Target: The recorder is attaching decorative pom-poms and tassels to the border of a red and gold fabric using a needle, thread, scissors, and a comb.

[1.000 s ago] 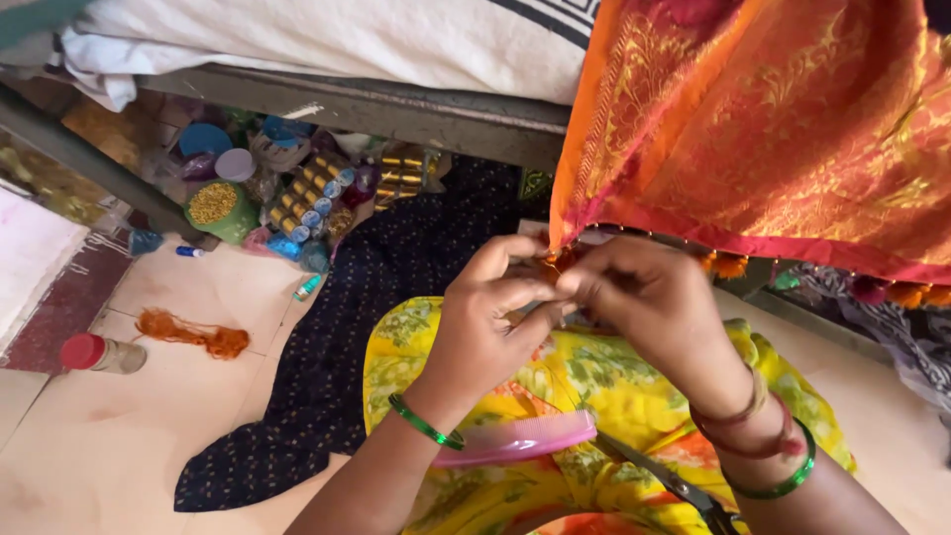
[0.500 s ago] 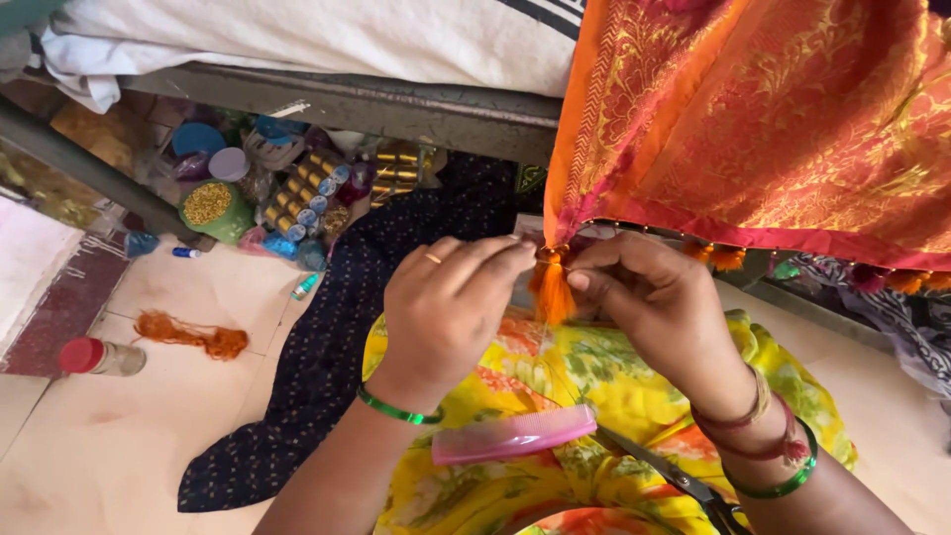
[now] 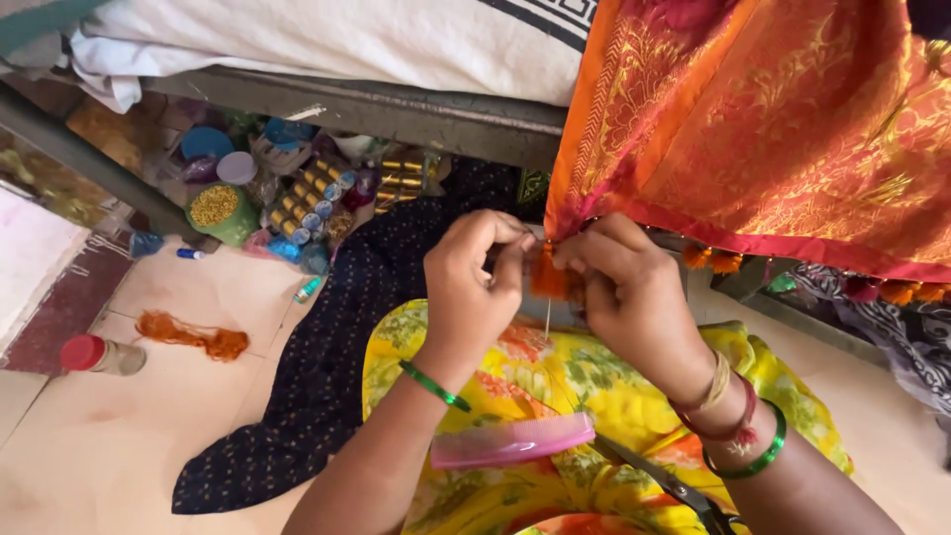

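While your left hand (image 3: 474,287) and right hand (image 3: 622,287) meet at the lower edge of the orange cloth (image 3: 763,129), both are pinched narrow on the same small orange tassel (image 3: 548,280), fingertips nearly touching each other. That tassel sits right at the cloth's bottom left corner, where its red border begins, and a thin thread (image 3: 548,322) hangs straight down from it between your hands. More tassels (image 3: 711,260) line the border to your right, so that edge is crowded. On your lap, the yellow flowered fabric (image 3: 584,386) carries a pink comb (image 3: 512,442) lying across it, just beside your left forearm, and scissors (image 3: 674,487) close under your right wrist; there is little free room there. The dark dotted cloth (image 3: 327,376) spreads over the floor on your left. Beyond it, the floor (image 3: 109,446) holds a loose tuft of orange thread (image 3: 193,335) and a red-capped bottle (image 3: 99,354), well apart from your hands. Spools and jars (image 3: 287,198) crowd under the bed frame (image 3: 396,114).
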